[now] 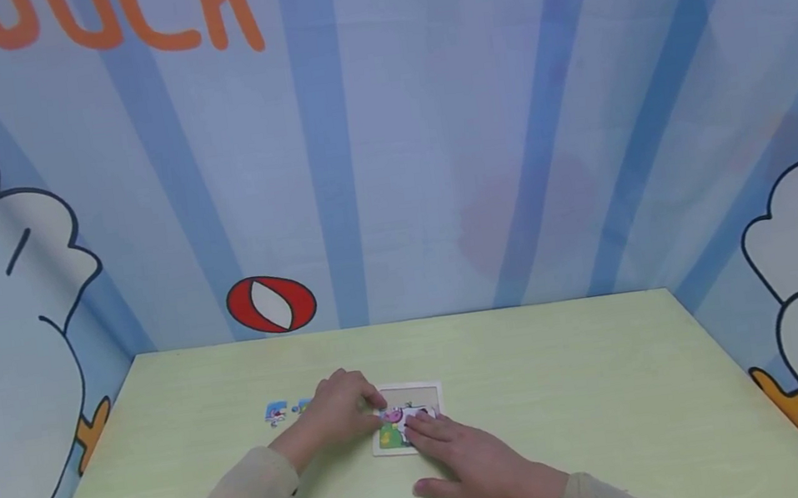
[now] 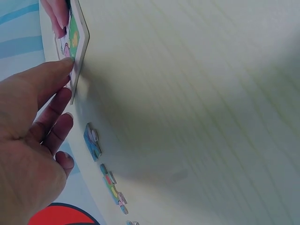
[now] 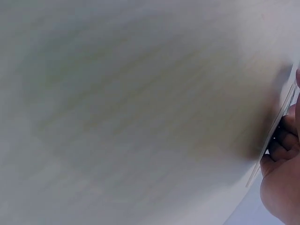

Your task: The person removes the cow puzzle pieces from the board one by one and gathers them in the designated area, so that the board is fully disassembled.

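Observation:
A small jigsaw puzzle (image 1: 389, 435) with a cartoon cow and green grass lies in a pale-rimmed tray (image 1: 395, 452). Its lower part is filled with picture, while the upper part shows bare beige backing. My left hand (image 1: 344, 408) grips the tray's left edge between thumb (image 2: 58, 70) and index finger; the other fingers curl loosely beside it. From the right, my right hand (image 1: 475, 458) rests its extended fingertips on the cow picture, thumb spread apart on the near side. The right wrist view catches the right hand (image 3: 283, 173) at its edge, beside the thin tray side.
Loose jigsaw pieces lie left of the tray: a blue one (image 1: 276, 413) and another (image 1: 303, 404) partly hidden by the left hand. They show as a row along the pale wooden table (image 1: 577, 394) in the left wrist view. A printed striped backdrop (image 1: 402, 156) rises behind.

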{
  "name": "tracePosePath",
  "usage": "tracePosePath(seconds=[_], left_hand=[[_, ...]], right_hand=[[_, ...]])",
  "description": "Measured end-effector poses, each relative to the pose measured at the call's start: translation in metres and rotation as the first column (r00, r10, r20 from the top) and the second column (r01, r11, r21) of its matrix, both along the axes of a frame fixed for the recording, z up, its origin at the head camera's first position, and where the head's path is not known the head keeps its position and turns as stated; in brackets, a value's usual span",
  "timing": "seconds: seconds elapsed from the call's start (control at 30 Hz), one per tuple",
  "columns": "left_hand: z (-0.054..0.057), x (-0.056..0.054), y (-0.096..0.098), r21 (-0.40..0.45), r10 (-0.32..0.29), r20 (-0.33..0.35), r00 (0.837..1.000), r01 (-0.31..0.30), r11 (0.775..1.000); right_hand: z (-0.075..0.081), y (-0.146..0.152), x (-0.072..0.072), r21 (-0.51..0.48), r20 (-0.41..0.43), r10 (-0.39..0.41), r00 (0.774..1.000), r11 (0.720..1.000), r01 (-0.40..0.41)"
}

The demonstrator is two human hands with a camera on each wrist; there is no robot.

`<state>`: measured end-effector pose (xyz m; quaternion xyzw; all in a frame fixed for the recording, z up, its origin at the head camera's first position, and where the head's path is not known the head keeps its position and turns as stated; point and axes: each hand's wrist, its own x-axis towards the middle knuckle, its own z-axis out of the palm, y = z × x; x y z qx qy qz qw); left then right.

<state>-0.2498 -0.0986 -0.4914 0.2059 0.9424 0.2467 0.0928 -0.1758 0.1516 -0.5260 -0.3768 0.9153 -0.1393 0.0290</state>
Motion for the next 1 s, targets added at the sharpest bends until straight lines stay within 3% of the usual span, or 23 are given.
tracePosePath(seconds=[0.33, 0.57, 1.0], left_hand=[[-0.002, 0.002, -0.001, 0.043, -0.001, 0.013, 1.000, 0.000, 0.999], [-0.001, 0.002, -0.001, 0.044, -0.002, 0.018, 1.000, 0.001, 0.999], [0.001, 0.002, -0.002, 0.059, 0.011, 0.043, 0.999, -0.014, 0.998]], right_hand=[[0.003, -0.002, 0.003, -0.001, 0.007, -0.001, 1.000, 1.000, 0.001], [0.001, -0.006, 0.007, -0.004, -0.035, 0.047, 0.998, 0.999, -0.047], [0.003, -0.012, 0.006, 0.005, 0.005, 0.047, 0.999, 0.999, -0.047]])
